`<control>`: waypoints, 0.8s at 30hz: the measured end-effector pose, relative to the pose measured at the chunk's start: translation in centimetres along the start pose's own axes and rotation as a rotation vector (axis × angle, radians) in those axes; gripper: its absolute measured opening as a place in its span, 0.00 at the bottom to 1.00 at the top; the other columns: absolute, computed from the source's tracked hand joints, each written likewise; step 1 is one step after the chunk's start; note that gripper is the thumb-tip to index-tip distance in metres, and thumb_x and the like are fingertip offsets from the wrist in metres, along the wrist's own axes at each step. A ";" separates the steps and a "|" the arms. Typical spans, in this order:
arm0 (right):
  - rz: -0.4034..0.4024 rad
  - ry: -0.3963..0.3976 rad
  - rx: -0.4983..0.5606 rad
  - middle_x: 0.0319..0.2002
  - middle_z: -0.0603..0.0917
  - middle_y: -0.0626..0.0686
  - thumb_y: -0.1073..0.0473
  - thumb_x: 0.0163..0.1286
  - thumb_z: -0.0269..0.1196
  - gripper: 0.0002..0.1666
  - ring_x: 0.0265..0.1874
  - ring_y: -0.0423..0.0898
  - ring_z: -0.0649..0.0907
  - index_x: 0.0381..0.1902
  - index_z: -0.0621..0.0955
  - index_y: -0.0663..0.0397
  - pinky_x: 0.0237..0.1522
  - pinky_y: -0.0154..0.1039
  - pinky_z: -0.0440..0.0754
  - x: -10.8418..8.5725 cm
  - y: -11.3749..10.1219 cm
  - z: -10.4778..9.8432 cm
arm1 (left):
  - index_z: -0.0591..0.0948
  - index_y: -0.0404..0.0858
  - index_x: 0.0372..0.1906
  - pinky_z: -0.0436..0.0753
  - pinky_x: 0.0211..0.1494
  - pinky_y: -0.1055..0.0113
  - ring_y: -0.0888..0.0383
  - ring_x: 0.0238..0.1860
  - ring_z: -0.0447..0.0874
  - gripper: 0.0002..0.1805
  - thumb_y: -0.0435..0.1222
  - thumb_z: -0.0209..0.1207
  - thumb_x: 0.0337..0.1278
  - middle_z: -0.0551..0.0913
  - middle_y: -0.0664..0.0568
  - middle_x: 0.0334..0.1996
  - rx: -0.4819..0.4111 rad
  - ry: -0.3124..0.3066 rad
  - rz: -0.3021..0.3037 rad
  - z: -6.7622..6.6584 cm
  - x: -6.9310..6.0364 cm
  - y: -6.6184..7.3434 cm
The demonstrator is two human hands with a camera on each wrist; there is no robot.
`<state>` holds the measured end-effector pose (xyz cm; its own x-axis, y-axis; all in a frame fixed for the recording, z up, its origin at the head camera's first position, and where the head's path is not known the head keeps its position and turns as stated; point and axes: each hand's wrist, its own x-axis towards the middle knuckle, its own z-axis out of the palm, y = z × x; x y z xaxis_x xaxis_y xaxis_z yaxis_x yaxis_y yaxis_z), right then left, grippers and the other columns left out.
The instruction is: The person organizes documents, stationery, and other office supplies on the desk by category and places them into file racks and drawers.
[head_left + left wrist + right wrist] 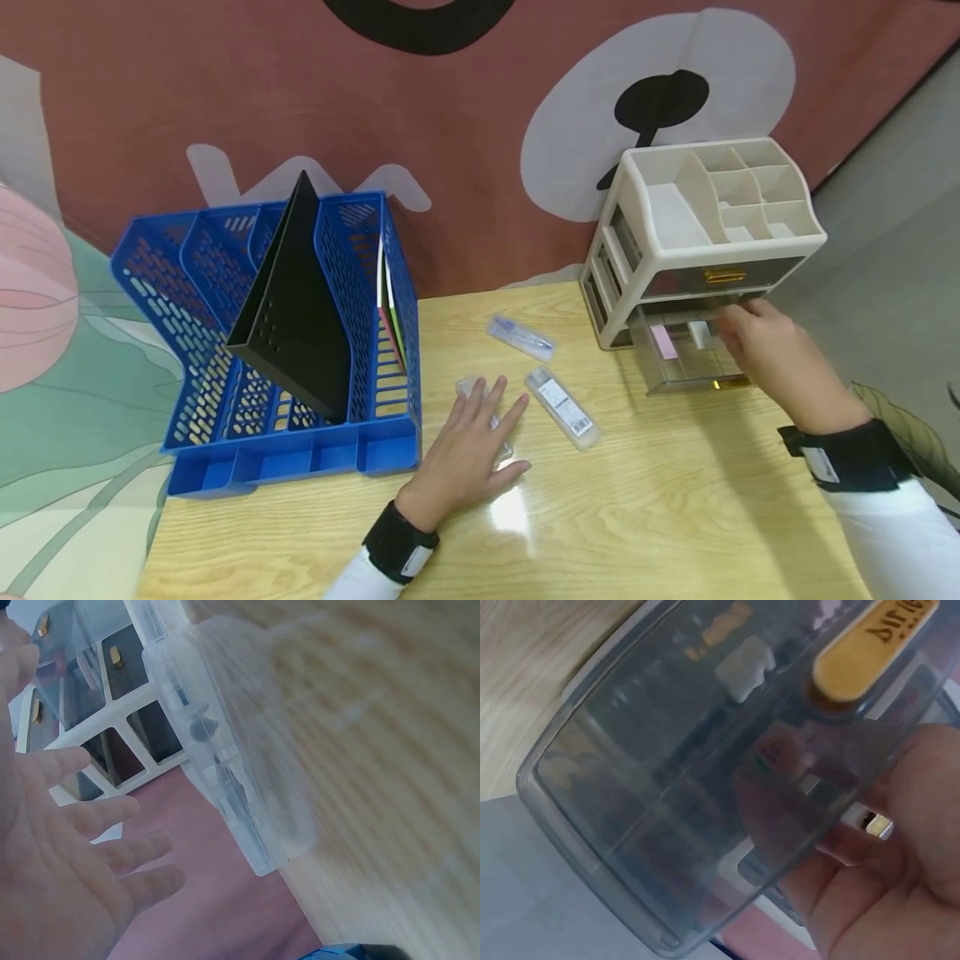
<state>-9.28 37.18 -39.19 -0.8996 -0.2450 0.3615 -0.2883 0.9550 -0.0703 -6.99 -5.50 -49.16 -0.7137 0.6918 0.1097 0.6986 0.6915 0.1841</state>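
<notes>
My left hand (pixel 468 454) is spread with straight fingers over a clear plastic case (pixel 214 750) on the table, and partly hides it in the head view. In the left wrist view the palm is apart from that case. My right hand (pixel 780 358) reaches into the pulled-out clear drawer (pixel 652 379) of a white desk organizer (pixel 645 242). Its fingertips are behind the drawer's smoky front in the right wrist view, near a small red-and-green item (pixel 769 756); whether they pinch it is unclear. A pink block (pixel 663 342) and a whitish piece (pixel 700 335) lie in the drawer.
A blue file rack (pixel 292 450) holding a black folder (pixel 300 333) and thin booklets (pixel 388 308) stands at left. Between rack and organizer lie a clear pouch with blue contents (pixel 521 337) and a labelled translucent case (pixel 562 408). A printed cloth hangs behind.
</notes>
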 end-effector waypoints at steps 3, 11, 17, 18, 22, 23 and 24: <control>0.022 -0.025 -0.008 0.32 0.78 0.69 0.76 0.58 0.70 0.10 0.25 0.62 0.81 0.36 0.80 0.70 0.22 0.60 0.81 0.3 0.7 0.2 | 0.56 0.51 0.83 0.61 0.79 0.37 0.33 0.81 0.52 0.46 0.67 0.49 0.69 0.53 0.40 0.83 0.003 -0.003 0.004 0.0 0.1 0.1; 0.039 -0.106 0.013 0.36 0.80 0.66 0.75 0.58 0.70 0.11 0.30 0.62 0.83 0.37 0.80 0.66 0.26 0.61 0.81 1.0 2.0 0.9 | 0.51 0.52 0.84 0.60 0.80 0.37 0.35 0.82 0.50 0.46 0.68 0.47 0.70 0.51 0.41 0.84 0.005 -0.036 0.005 0.0 0.6 0.5; 0.048 -0.156 0.018 0.35 0.81 0.64 0.75 0.57 0.71 0.12 0.31 0.60 0.84 0.40 0.81 0.67 0.29 0.60 0.83 1.2 2.6 1.4 | 0.54 0.51 0.84 0.61 0.79 0.38 0.34 0.81 0.51 0.46 0.67 0.48 0.70 0.53 0.41 0.83 0.021 -0.014 0.003 0.3 1.0 0.7; 0.052 -0.166 0.020 0.36 0.81 0.64 0.74 0.58 0.70 0.12 0.31 0.60 0.84 0.40 0.81 0.67 0.29 0.60 0.83 1.3 2.7 1.5 | 0.55 0.50 0.84 0.61 0.79 0.38 0.34 0.81 0.52 0.45 0.66 0.49 0.70 0.54 0.41 0.83 0.021 -0.012 0.002 0.3 1.1 0.8; 0.065 -0.211 0.025 0.36 0.82 0.64 0.73 0.61 0.69 0.11 0.31 0.61 0.84 0.42 0.82 0.67 0.32 0.61 0.84 1.6 2.8 1.8 | 0.58 0.49 0.83 0.59 0.80 0.39 0.34 0.81 0.51 0.44 0.66 0.49 0.71 0.53 0.41 0.83 0.014 -0.023 -0.007 0.3 1.3 1.1; 0.068 -0.221 0.026 0.36 0.82 0.64 0.72 0.62 0.69 0.10 0.32 0.61 0.84 0.42 0.83 0.67 0.32 0.61 0.84 1.7 2.8 1.8 | 0.58 0.49 0.83 0.58 0.81 0.39 0.34 0.82 0.51 0.44 0.66 0.49 0.71 0.53 0.41 0.83 0.011 -0.027 -0.008 0.3 1.4 1.1; 0.070 -0.228 0.028 0.36 0.82 0.64 0.71 0.62 0.68 0.10 0.32 0.61 0.84 0.42 0.83 0.67 0.33 0.62 0.84 1.7 2.8 1.9 | 0.59 0.49 0.83 0.58 0.81 0.39 0.34 0.82 0.51 0.44 0.66 0.49 0.71 0.53 0.41 0.83 0.007 -0.028 -0.007 0.3 1.4 1.2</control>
<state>-12.26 39.12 -40.52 -0.9675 -0.2132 0.1358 -0.2291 0.9666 -0.1148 -7.15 -3.64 -49.05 -0.7171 0.6923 0.0811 0.6938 0.6978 0.1781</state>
